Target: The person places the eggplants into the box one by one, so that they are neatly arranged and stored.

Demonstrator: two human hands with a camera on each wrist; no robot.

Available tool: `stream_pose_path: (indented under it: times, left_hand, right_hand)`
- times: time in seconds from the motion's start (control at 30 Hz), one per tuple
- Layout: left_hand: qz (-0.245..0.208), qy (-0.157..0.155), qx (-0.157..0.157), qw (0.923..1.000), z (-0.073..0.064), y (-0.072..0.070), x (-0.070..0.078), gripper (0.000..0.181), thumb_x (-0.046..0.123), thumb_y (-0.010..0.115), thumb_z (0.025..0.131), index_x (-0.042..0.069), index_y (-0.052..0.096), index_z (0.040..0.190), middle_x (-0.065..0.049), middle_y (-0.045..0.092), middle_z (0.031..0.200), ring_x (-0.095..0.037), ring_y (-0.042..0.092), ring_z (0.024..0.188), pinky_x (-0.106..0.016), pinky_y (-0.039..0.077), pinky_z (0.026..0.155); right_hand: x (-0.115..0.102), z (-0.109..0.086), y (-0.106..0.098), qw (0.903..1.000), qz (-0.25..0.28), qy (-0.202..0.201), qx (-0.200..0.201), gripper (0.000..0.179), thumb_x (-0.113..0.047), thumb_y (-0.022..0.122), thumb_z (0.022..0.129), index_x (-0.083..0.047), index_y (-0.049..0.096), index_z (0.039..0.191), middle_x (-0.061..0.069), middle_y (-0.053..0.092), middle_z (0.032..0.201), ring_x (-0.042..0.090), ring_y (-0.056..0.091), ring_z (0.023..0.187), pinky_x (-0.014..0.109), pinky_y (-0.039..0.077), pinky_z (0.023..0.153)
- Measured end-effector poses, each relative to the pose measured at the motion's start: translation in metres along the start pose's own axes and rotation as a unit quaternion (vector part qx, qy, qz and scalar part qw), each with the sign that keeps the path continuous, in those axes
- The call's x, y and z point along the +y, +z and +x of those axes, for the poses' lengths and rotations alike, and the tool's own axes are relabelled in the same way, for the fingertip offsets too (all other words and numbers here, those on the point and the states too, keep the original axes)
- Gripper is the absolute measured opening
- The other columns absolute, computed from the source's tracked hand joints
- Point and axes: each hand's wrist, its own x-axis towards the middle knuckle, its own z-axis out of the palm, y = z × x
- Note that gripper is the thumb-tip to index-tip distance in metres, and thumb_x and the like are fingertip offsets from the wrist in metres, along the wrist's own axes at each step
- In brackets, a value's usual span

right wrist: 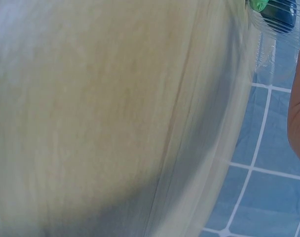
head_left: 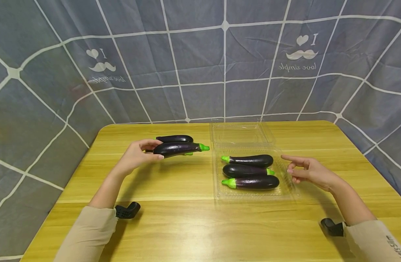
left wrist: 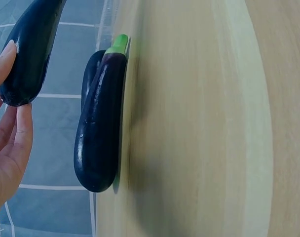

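**Eggplant [head_left: 177,148] in the left hand [head_left: 135,158], stem pointing toward the clear container [head_left: 253,194]**

The held eggplant is hanging above the table [head_left: 220,229], just left of the container, its long axis running nearly level from left to right; the left hand, the nearer one, is pinching its rounded end, thumb and fingers parting only to that end's thickness and leaving the green stem free; the left forearm is slanting up from the near left; two loose eggplants [left wrist: 100,123] are lying behind it on the table; three packed eggplants [head_left: 244,170] are lying side by side in the container, its lid [head_left: 243,133] lying open on the far side; the right hand [head_left: 313,173] is hovering by the container's right edge, index finger extending, the others curving loosely, apparently holding nothing; rim contact is not showing clearly.
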Motion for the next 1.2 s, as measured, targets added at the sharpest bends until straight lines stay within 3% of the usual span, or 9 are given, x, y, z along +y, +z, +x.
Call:
stream_pose_path:
  times: [0.23,0.53,0.93,1.2]
  left_hand:
    - [0.001,-0.004,0.006,1.0,0.001,0.003,0.004,0.051,0.02,0.08,0.073,0.005,0.061,0.119,-0.013,0.057,0.122,-0.027,0.05,0.112,-0.033,0.044,0.087]
    - [-0.017,0.014,-0.005,0.9997,0.005,0.013,0.007,0.05,0.018,0.08,0.073,0.004,0.062,0.117,-0.013,0.06,0.114,-0.023,0.053,0.103,-0.023,0.046,0.08]
    - [-0.018,0.022,-0.014,0.9995,0.01,0.022,0.007,0.049,0.018,0.08,0.073,0.004,0.062,0.117,-0.013,0.06,0.118,-0.026,0.052,0.11,-0.04,0.042,0.093]
    - [-0.019,0.023,-0.021,0.9993,0.014,0.03,0.011,0.05,0.021,0.081,0.073,0.006,0.062,0.117,-0.011,0.059,0.12,-0.026,0.051,0.111,-0.041,0.041,0.094]
  right_hand:
    - [0.0,0.0,0.0,1.0,0.004,-0.003,-0.001,0.057,-0.002,0.052,0.094,0.006,0.025,0.144,0.009,0.052,0.093,0.011,0.055,0.067,0.027,0.052,0.06]
    - [0.0,-0.001,0.0,1.0,0.002,-0.005,-0.003,0.057,-0.003,0.051,0.095,0.006,0.024,0.144,0.01,0.052,0.093,0.012,0.057,0.067,0.027,0.052,0.061]
    - [-0.001,0.0,-0.001,1.0,0.002,-0.004,-0.005,0.057,-0.003,0.051,0.095,0.006,0.024,0.144,0.009,0.052,0.093,0.012,0.057,0.067,0.028,0.052,0.061]
    - [0.0,0.0,-0.002,1.0,0.002,-0.004,-0.006,0.058,-0.002,0.052,0.094,0.007,0.022,0.144,0.01,0.052,0.093,0.011,0.057,0.068,0.027,0.052,0.061]
